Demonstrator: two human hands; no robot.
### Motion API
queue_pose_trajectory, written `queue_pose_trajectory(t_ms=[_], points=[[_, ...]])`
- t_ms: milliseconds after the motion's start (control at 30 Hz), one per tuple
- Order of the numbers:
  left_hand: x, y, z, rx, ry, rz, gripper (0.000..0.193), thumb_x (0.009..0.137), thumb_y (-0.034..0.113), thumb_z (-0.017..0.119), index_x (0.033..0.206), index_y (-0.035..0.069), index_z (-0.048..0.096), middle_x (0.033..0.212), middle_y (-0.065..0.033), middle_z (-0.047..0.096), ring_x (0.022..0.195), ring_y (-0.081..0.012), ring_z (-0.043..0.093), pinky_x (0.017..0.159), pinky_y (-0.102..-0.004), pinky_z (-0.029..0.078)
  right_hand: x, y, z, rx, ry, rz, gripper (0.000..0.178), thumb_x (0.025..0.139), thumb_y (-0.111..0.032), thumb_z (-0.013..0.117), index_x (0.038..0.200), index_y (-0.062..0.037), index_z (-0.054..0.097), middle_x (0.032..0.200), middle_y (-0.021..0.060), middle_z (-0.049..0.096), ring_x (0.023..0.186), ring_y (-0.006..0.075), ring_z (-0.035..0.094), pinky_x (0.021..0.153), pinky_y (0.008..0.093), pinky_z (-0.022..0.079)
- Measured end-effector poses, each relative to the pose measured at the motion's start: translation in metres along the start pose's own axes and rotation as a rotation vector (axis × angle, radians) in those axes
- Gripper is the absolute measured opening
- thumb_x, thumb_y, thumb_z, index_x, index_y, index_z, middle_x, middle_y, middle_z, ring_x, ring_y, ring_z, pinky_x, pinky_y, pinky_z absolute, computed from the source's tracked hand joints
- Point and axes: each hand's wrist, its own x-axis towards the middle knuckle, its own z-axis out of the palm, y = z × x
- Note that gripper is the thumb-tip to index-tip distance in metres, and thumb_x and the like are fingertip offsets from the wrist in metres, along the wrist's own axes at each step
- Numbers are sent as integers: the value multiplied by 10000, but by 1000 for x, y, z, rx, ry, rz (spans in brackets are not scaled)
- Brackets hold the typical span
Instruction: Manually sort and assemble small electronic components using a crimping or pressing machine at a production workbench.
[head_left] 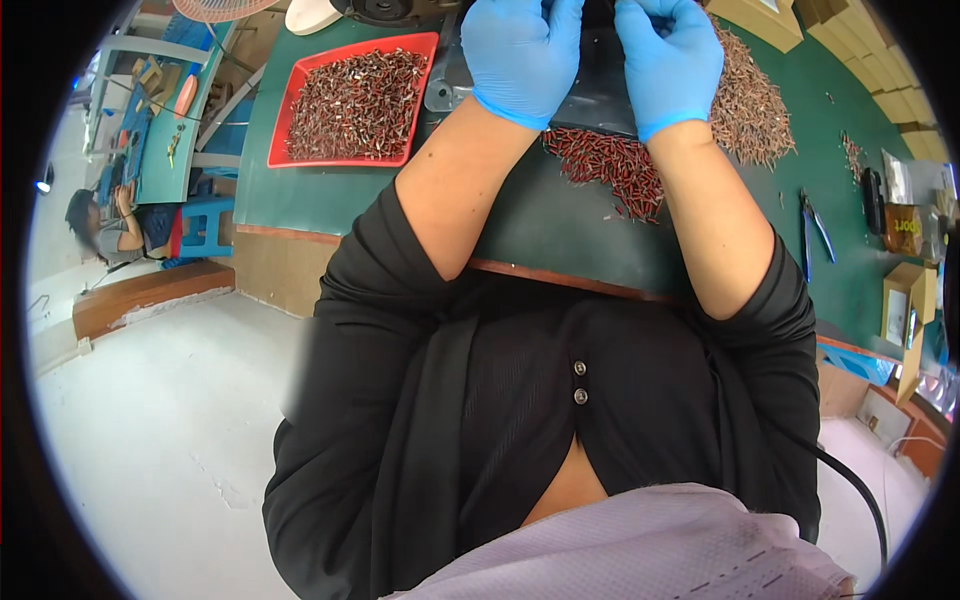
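Both my hands wear blue gloves and reach to the top edge, over a dark metal plate (pixel 600 105). My left hand (pixel 522 62) has its thumb and fingers drawn together, with the tips cut off by the picture's edge. Close beside it, my right hand (pixel 674 68) is curled, thumb toward the forefinger; whatever is between the fingers is out of sight. Between my forearms lies a loose heap of small dark-red parts with metal ends (pixel 605 165). Beyond my right wrist spreads a larger heap of brownish small parts (pixel 752 105).
A red tray (pixel 425 100) full of small red and silvery parts stands left on the green table (pixel 262 195). Blue-handled pliers (pixel 815 232) lie at right, near cardboard boxes (pixel 905 285). Another person (pixel 118 230) sits at a far-left bench.
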Motion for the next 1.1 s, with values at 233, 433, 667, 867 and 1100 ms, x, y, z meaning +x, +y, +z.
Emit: queue_pose_trajectory(t_ms=[233, 433, 667, 867, 1100], points=[[13, -15, 23, -152, 110, -64, 185, 786, 105, 733, 671, 26, 614, 500, -51, 529, 415, -133, 447, 439, -272, 337, 26, 13, 28, -151, 109, -175, 385, 750, -405, 715, 722, -27, 650, 624, 112, 634, 584, 263, 627, 593, 357, 498], [17, -28, 30, -159, 143, -43, 165, 775, 81, 740, 672, 28, 621, 514, -38, 543, 428, -119, 455, 445, -250, 343, 34, 12, 36, -198, 123, -184, 375, 744, -410, 713, 712, -41, 652, 643, 115, 646, 608, 286, 643, 596, 370, 506], [17, -32, 35, -116, 190, 14, 158, 755, 77, 748, 670, 38, 620, 526, -39, 549, 443, -132, 473, 449, -251, 350, 35, 15, 37, -225, 115, -160, 363, 739, -404, 719, 719, -46, 661, 645, 115, 650, 607, 287, 647, 600, 363, 512], [17, -31, 32, -81, 169, 3, 181, 750, 68, 747, 650, 43, 598, 515, -37, 533, 434, -144, 462, 443, -262, 338, 34, 12, 38, -195, 128, -129, 358, 733, -396, 719, 709, -44, 660, 639, 115, 647, 601, 277, 647, 591, 359, 508], [15, -37, 34, -18, 151, 56, 196, 743, 80, 747, 633, 55, 587, 513, -38, 522, 436, -175, 454, 446, -277, 338, 34, 15, 37, -223, 68, -122, 356, 726, -385, 718, 710, -34, 661, 618, 116, 640, 574, 274, 640, 570, 353, 503]])
